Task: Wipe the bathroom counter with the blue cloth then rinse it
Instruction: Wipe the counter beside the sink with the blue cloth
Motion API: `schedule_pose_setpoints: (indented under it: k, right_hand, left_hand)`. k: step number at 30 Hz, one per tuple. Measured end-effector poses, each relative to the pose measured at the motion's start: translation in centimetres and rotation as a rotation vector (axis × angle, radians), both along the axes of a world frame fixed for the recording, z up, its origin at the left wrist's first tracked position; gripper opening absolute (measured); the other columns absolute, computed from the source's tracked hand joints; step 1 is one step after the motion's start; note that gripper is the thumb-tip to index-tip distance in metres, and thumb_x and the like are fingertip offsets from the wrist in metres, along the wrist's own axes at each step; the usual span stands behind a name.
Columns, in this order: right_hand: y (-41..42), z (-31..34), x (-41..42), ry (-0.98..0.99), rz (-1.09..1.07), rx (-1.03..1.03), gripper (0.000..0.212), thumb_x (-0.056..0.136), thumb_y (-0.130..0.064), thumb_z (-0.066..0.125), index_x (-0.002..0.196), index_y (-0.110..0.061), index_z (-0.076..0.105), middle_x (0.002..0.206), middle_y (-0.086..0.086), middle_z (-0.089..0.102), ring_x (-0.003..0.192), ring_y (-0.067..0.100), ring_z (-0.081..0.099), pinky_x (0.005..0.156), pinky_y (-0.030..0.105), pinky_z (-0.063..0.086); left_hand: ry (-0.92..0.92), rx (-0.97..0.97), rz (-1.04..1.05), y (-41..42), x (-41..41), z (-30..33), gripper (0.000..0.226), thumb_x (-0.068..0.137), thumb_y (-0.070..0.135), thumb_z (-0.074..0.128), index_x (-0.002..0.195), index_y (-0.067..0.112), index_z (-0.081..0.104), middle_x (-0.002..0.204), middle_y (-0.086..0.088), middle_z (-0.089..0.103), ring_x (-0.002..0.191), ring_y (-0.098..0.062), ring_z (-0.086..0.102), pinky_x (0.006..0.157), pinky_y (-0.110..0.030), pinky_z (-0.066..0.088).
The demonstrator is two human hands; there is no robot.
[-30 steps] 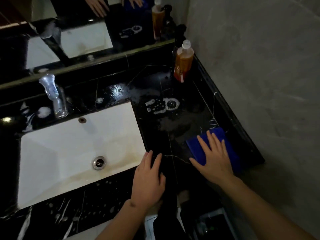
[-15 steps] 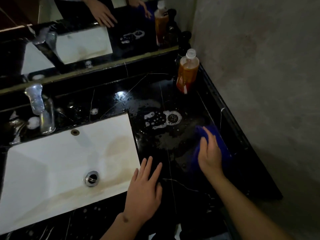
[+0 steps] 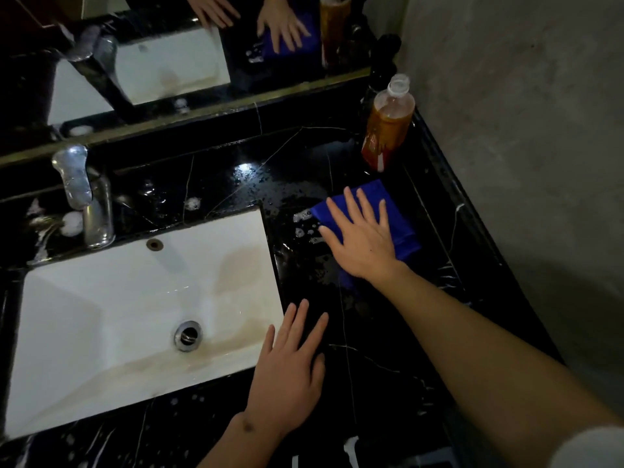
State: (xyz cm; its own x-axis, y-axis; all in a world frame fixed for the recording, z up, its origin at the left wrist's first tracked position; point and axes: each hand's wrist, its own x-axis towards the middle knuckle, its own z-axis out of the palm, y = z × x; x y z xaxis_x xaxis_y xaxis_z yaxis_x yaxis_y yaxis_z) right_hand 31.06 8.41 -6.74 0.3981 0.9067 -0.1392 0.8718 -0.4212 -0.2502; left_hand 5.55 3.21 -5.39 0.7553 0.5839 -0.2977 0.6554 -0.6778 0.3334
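On black counter (image 3: 216, 184): right hand (image 3: 363, 241) flat, pressing blue cloth (image 3: 391, 211); bottle (image 3: 388, 126) label unreadable

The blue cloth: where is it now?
Head view: the blue cloth lies flat under the right hand, right of the sink, below the orange bottle.

Counts of what sits around the white sink (image 3: 101, 332) in front of you.

You have one sink, with one drain (image 3: 187, 335) in its floor and one overflow hole (image 3: 154, 244) in its back wall. One chrome tap (image 3: 88, 201) stands behind it. One blue cloth (image 3: 385, 211) lies right of the sink. One bottle of orange liquid (image 3: 387, 125) stands beyond the sink's back right corner. Two hands show: your right hand (image 3: 363, 239) on the cloth, your left hand (image 3: 287, 369) at the sink's front right corner.
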Motion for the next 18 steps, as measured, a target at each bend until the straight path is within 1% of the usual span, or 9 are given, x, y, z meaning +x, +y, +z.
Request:
schedule_pose_setpoints:
  k: [5,7,9,11,13,15,17,18]
  right_hand:
    - [-5.7,0.2,-1.4,0.001,-0.107,-0.043,0.074,0.096,-0.073,0.012,0.160,-0.036,0.004,0.169,-0.002,-0.005,0.155,0.020,-0.012,0.123,0.052,-0.011]
    - [-9.2,0.5,-2.3,0.074,-0.148,-0.009,0.072,0.097,-0.069,0.012,0.160,-0.036,0.006,0.169,-0.004,-0.002,0.155,0.018,-0.010,0.124,0.049,-0.011]
    - [-12.9,0.8,-3.2,0.173,-0.176,0.009,0.066,0.098,-0.062,0.008,0.159,-0.038,0.012,0.169,-0.005,0.000,0.155,0.014,-0.011,0.124,0.044,-0.013]
    - [-16.2,0.7,-4.3,0.171,-0.191,-0.012,0.061,0.100,-0.054,0.005,0.158,-0.037,0.016,0.169,-0.005,0.001,0.155,0.014,-0.011,0.123,0.042,-0.013]
    - [-19.1,0.4,-5.6,0.079,-0.231,-0.079,0.060,0.101,-0.053,0.005,0.158,-0.036,0.012,0.168,-0.003,-0.003,0.156,0.019,-0.009,0.124,0.045,-0.011]
    - [-20.7,0.3,-6.7,0.009,-0.305,-0.156,0.064,0.100,-0.060,0.006,0.159,-0.036,0.001,0.167,-0.001,-0.010,0.155,0.022,-0.014,0.123,0.048,-0.011]
    - [-20.8,0.4,-7.4,0.008,-0.378,-0.204,0.070,0.097,-0.067,0.006,0.158,-0.035,-0.008,0.166,0.001,-0.018,0.153,0.022,-0.020,0.123,0.050,-0.011]
    - [-20.4,0.5,-7.4,0.012,-0.407,-0.208,0.071,0.096,-0.068,0.006,0.158,-0.035,-0.009,0.166,0.001,-0.019,0.153,0.022,-0.021,0.123,0.051,-0.011]
  left_hand:
    - [0.013,-0.016,-0.003,0.1,0.0,0.0,0.064,0.095,0.048,0.015,0.156,0.044,0.000,0.163,0.012,-0.022,0.147,-0.010,-0.028,0.122,-0.040,0.000]
    - [0.009,-0.027,-0.005,0.2,0.0,0.0,0.065,0.093,0.049,0.014,0.156,0.044,0.001,0.163,0.012,-0.022,0.147,-0.010,-0.028,0.122,-0.040,0.001]
    - [-0.007,-0.046,0.004,0.2,-0.1,0.0,0.065,0.092,0.050,0.015,0.156,0.044,0.002,0.163,0.012,-0.021,0.148,-0.010,-0.027,0.122,-0.039,0.003]
    - [-0.037,-0.068,0.014,0.2,-0.2,0.0,0.065,0.093,0.050,0.018,0.156,0.043,0.005,0.164,0.012,-0.019,0.149,-0.010,-0.025,0.121,-0.038,0.005]
    - [-0.043,-0.071,0.007,0.3,-0.3,-0.1,0.065,0.093,0.050,0.018,0.157,0.043,0.005,0.164,0.012,-0.018,0.149,-0.010,-0.024,0.121,-0.037,0.006]
    - [-0.046,-0.070,0.001,0.3,-0.3,0.0,0.064,0.095,0.048,0.021,0.157,0.042,0.006,0.164,0.012,-0.018,0.149,-0.010,-0.023,0.120,-0.036,0.006]
    - [-0.049,-0.072,0.002,0.2,-0.2,0.1,0.063,0.098,0.045,0.026,0.157,0.041,0.007,0.164,0.011,-0.017,0.150,-0.012,-0.022,0.121,-0.038,0.006]
    - [-0.046,-0.074,0.003,0.1,-0.2,0.2,0.063,0.098,0.044,0.027,0.157,0.040,0.006,0.164,0.011,-0.017,0.150,-0.012,-0.022,0.121,-0.038,0.006]
